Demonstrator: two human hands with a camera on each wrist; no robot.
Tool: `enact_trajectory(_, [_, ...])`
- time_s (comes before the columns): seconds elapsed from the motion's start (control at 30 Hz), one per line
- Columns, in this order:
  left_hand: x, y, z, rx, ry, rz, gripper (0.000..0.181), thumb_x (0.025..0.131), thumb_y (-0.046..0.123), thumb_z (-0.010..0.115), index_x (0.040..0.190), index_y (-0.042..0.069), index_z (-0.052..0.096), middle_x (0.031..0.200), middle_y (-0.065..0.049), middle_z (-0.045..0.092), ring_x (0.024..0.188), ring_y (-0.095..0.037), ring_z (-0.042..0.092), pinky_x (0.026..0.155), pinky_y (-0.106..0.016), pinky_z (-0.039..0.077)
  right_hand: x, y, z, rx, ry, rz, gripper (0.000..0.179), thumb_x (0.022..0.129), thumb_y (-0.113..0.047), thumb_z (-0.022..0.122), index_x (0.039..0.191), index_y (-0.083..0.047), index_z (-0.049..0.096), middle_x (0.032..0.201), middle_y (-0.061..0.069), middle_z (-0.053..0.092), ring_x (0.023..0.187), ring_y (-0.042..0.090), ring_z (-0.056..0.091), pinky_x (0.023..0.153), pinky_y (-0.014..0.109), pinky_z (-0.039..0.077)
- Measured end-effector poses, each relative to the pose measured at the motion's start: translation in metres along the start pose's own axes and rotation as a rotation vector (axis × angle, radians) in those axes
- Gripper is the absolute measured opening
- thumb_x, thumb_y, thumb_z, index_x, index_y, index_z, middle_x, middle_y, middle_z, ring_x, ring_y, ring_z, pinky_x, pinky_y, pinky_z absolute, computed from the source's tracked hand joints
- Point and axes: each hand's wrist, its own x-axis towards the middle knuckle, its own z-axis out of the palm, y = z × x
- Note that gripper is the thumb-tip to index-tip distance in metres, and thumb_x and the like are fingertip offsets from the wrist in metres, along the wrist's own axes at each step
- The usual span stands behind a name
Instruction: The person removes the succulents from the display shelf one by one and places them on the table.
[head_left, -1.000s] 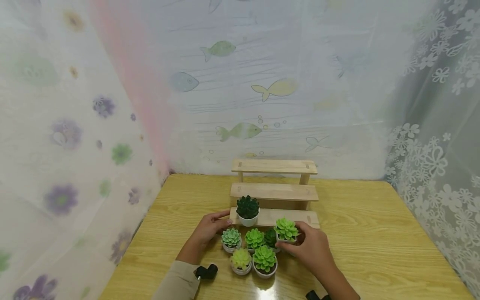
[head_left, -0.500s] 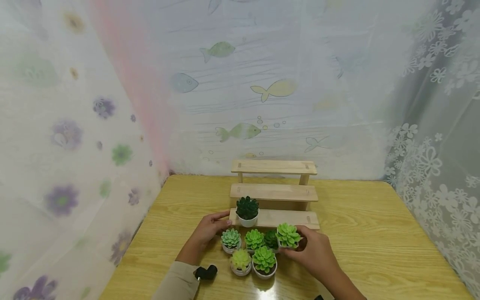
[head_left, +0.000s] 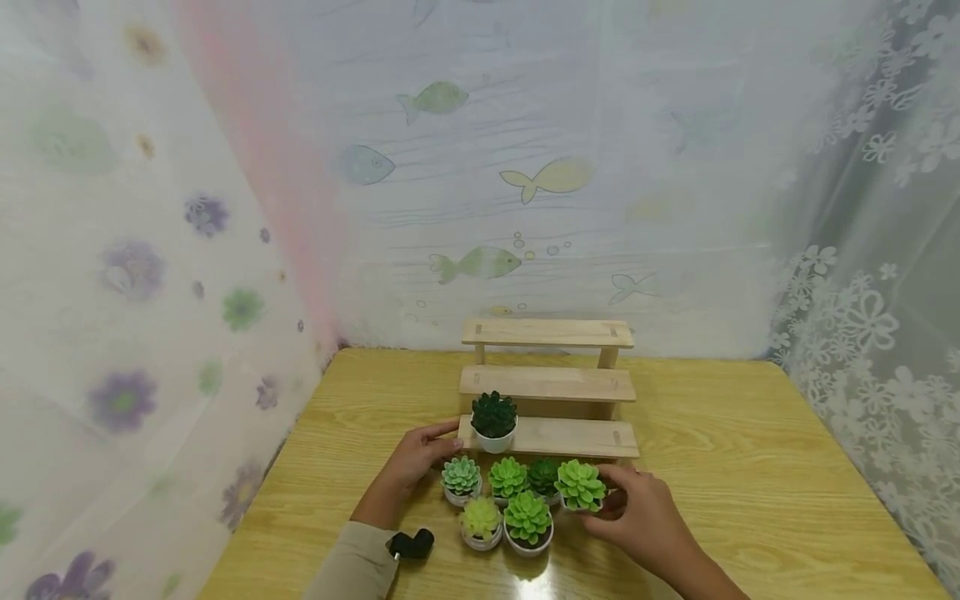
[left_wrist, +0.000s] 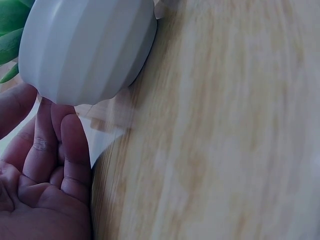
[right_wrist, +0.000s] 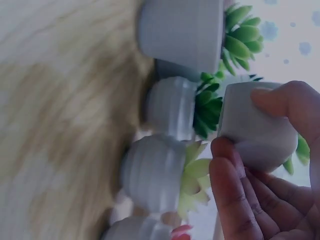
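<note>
In the head view a small potted succulent (head_left: 581, 483), bright green in a white pot, is held by my right hand (head_left: 643, 515). The right wrist view shows thumb and fingers around its pale pot (right_wrist: 257, 125), raised off the table. My left hand (head_left: 417, 458) holds the left end of a three-step wooden stand (head_left: 570, 435), thumb at the front of the lowest step. On that step sits a dark green succulent (head_left: 494, 417). A ribbed white pot (left_wrist: 85, 50) hides the left fingertips in the left wrist view.
Several potted succulents stand in front of the stand: pale green (head_left: 461, 477), yellow-green (head_left: 481, 520), bright green (head_left: 528, 518), another bright green (head_left: 508, 478) and dark green (head_left: 543, 477). The wooden table (head_left: 750, 483) meets printed curtains behind and at both sides.
My right hand has moved the bright green succulent slightly right and toward me, away from the lowest step. The left hand has stayed at the stand's end.
</note>
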Motion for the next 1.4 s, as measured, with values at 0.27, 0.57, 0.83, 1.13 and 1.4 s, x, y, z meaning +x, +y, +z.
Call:
enact_trajectory(0.27, [-0.001,0.002,0.000,0.006,0.006,-0.003,0.053,0.099,0.027,0.071,0.148,0.008,0.059,0.104,-0.009,0.079,0.088,-0.016,0.071,0.077,-0.032,0.056,-0.011,0.010,-0.005,0.108,-0.049,-0.066,0.059,0.072,-0.008,0.092,0.126,-0.001,0.069,0.110,0.013,0.075,0.075,0.002,0.071,0.068,0.023,0.060])
enact_trajectory(0.57, [-0.001,0.001,0.001,0.013,0.010,-0.001,0.052,0.099,0.027,0.071,0.147,0.009,0.059,0.105,-0.009,0.079,0.089,-0.016,0.071,0.078,-0.032,0.056,-0.020,0.015,-0.003,0.187,-0.102,-0.057,0.057,0.073,-0.011,0.093,0.124,-0.002,0.069,0.114,0.016,0.072,0.076,0.004,0.072,0.068,0.022,0.060])
enact_trajectory(0.83, [-0.001,0.001,0.001,0.012,0.018,-0.002,0.052,0.099,0.026,0.072,0.146,0.009,0.060,0.103,-0.008,0.079,0.086,-0.015,0.069,0.076,-0.032,0.055,-0.021,0.023,0.000,0.207,-0.206,-0.014,0.060,0.076,-0.022,0.093,0.124,0.004,0.069,0.109,0.016,0.076,0.079,0.005,0.074,0.069,0.022,0.060])
enact_trajectory(1.13, [-0.001,0.000,0.001,0.010,0.016,0.001,0.052,0.099,0.026,0.071,0.147,0.007,0.060,0.104,-0.009,0.079,0.086,-0.015,0.070,0.076,-0.031,0.055,-0.020,0.033,0.013,0.207,-0.264,-0.048,0.053,0.079,-0.028,0.092,0.118,0.002,0.071,0.097,0.008,0.078,0.078,0.005,0.073,0.067,0.022,0.059])
enact_trajectory(1.4, [0.000,-0.002,0.001,0.008,0.018,0.011,0.052,0.099,0.025,0.072,0.146,0.007,0.060,0.102,-0.007,0.079,0.086,-0.015,0.070,0.076,-0.031,0.056,-0.020,0.039,0.021,0.155,-0.256,0.009,0.055,0.077,-0.033,0.093,0.117,-0.002,0.072,0.096,0.005,0.077,0.075,0.004,0.073,0.066,0.020,0.058])
